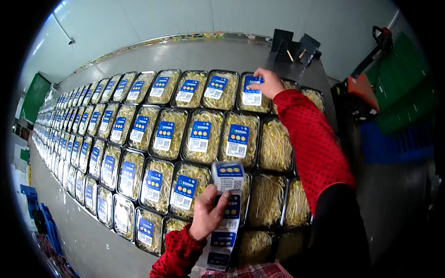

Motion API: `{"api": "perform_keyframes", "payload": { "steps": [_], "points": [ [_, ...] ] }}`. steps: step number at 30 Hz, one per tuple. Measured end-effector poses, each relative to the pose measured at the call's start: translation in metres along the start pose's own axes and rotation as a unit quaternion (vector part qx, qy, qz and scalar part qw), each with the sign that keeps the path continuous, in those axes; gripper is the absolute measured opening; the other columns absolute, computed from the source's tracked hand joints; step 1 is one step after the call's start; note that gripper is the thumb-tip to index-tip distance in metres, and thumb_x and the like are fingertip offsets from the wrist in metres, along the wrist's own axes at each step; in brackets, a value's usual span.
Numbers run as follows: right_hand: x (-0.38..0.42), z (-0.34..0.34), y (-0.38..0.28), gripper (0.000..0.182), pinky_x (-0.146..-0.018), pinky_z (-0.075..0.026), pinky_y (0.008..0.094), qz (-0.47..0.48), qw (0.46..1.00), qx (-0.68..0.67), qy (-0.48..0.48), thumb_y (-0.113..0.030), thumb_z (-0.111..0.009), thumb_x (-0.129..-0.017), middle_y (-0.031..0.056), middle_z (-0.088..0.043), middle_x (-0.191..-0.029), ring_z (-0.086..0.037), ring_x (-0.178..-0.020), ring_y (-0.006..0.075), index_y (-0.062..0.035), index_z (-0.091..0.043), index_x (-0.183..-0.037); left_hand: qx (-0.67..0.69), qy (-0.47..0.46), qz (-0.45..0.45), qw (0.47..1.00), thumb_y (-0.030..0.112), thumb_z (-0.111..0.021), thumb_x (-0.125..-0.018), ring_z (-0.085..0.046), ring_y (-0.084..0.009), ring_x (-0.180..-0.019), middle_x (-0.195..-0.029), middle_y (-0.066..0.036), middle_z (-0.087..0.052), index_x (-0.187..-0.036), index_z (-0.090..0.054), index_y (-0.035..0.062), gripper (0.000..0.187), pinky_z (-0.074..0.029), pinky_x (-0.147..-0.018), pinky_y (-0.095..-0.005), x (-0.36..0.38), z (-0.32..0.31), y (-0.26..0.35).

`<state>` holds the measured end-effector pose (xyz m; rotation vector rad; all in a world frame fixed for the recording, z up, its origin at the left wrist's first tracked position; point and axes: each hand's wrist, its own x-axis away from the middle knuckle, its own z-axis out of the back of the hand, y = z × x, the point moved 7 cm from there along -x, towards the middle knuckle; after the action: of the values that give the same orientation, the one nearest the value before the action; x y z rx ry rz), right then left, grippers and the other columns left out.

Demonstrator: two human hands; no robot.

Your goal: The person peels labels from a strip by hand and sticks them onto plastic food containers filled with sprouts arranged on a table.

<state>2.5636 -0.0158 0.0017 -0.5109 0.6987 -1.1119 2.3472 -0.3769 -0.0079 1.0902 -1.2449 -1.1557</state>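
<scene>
My left hand is closed around a strip of blue-and-white printed labels, its thumb lying across the front. The strip hangs down below the hand over the nearer trays. At the far row, the fingers of my right hand are bent together at the upper right of a label, which lies on a tray of bean sprouts. Beside it to the left is a labelled tray. Closer in, a tray of sprouts with no label lies below my right forearm.
Rows of sprout trays cover the metal table, those to the left bearing labels. Dark upright plates stand at the table's back right. Beyond the right edge are a red-and-black pallet truck and a blue pallet.
</scene>
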Motion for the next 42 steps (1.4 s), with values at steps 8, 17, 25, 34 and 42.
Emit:
{"api": "perform_keyframes", "payload": {
  "steps": [8, 17, 25, 34, 42],
  "points": [
    [0.088, -0.045, -0.05, 0.049, -0.08, -0.054, 0.0362, -0.006, 0.983, -0.106, -0.152, -0.02, -0.079, -0.081, 0.0157, -0.071, -0.102, -0.068, -0.091, 0.0226, -0.0002, -0.061, -0.123, -0.048, -0.041, -0.033, 0.997, 0.003, -0.059, -0.096, -0.06, -0.0282, -0.091, -0.101, -0.015, -0.061, -0.113, -0.062, -0.0022, 0.019, -0.048, -0.08, -0.0334, -0.022, 0.003, 0.009],
    [0.243, -0.024, -0.121, 0.025, -0.07, -0.054, 0.0327, -0.014, 0.955, -0.268, -0.127, -0.016, -0.079, -0.083, 0.0126, -0.072, -0.088, -0.07, -0.078, 0.0196, -0.0021, -0.069, -0.101, -0.141, -0.1, -0.088, 0.981, 0.007, -0.074, -0.087, -0.06, -0.0184, -0.091, -0.103, -0.014, -0.063, -0.094, -0.066, -0.0038, 0.015, -0.049, -0.079, -0.0314, -0.047, -0.034, 0.027],
    [0.099, 0.097, -0.001, 0.018, -0.074, -0.052, 0.0315, -0.04, 0.99, -0.131, 0.028, -0.009, -0.077, -0.081, 0.0094, -0.07, -0.086, -0.067, -0.082, 0.0155, -0.0024, -0.066, -0.093, -0.02, -0.081, 0.045, 0.995, 0.016, -0.072, -0.092, -0.053, -0.0044, -0.064, -0.071, -0.005, -0.067, -0.095, -0.068, -0.0046, 0.021, -0.046, -0.056, -0.0257, -0.026, -0.065, 0.001],
    [0.069, 0.066, 0.073, 0.084, -0.091, -0.05, 0.0479, -0.012, 0.973, 0.231, 0.023, -0.032, -0.091, -0.061, 0.0239, -0.053, -0.125, -0.058, -0.111, 0.0399, -0.0111, -0.055, -0.134, -0.102, -0.112, -0.102, 0.983, 0.005, -0.061, -0.096, -0.062, -0.0285, -0.088, -0.099, -0.016, -0.062, -0.119, -0.062, 0.0001, 0.024, -0.049, -0.077, -0.0335, -0.037, -0.053, 0.023],
    [0.262, -0.002, -0.099, 0.021, -0.07, -0.052, 0.0299, -0.057, 0.939, -0.261, -0.215, -0.015, -0.079, -0.083, 0.0069, -0.071, -0.081, -0.066, -0.073, 0.013, -0.0016, -0.068, -0.095, -0.34, -0.05, -0.249, 0.906, 0.013, -0.079, -0.081, -0.063, -0.0347, -0.098, -0.129, -0.022, -0.055, -0.101, -0.068, -0.0002, 0.026, -0.052, -0.085, -0.0389, -0.012, -0.056, 0.036]
  ]
}}
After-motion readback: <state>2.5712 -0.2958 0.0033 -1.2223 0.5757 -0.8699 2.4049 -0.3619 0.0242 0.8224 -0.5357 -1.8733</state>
